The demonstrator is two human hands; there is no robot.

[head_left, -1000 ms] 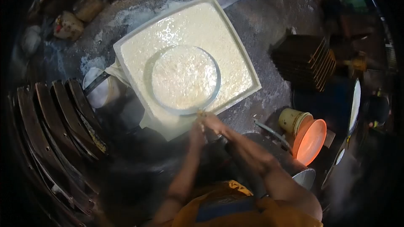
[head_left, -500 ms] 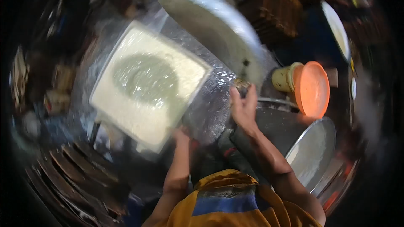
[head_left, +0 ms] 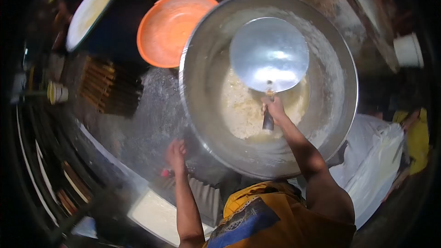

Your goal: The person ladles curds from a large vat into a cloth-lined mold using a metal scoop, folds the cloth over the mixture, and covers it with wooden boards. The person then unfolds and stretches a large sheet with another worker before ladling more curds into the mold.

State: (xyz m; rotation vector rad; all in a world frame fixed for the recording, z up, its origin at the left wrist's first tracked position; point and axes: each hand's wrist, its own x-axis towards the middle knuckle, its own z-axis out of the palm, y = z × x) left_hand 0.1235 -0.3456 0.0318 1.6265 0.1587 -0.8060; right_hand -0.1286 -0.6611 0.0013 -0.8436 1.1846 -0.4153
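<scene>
A large round metal vat (head_left: pixel 335 115) holds a pale, lumpy mass (head_left: pixel 243 115) at its bottom. Over that mass is a wide, shiny metal pan (head_left: pixel 268 53) with a short dark handle (head_left: pixel 268 121). My right hand (head_left: pixel 275 109) is wrapped round the handle near the pan. Outside the vat, to its lower left, my left hand (head_left: pixel 176 154) hangs above the floor, blurred, with fingers partly curled and nothing visible in them.
An orange basin (head_left: pixel 172 27) stands at the vat's upper left. Slatted wood (head_left: pixel 108 87) lies farther left. The tray of pale mass (head_left: pixel 156 216) is at the bottom. White sheeting (head_left: pixel 372 156) lies right of the vat, and a white bucket (head_left: pixel 408 50) stands beyond.
The view has swung from the pale-filled tray to the vat. The pan, earlier over the tray, is now over the vat in my right hand. My left hand has come away from the tray.
</scene>
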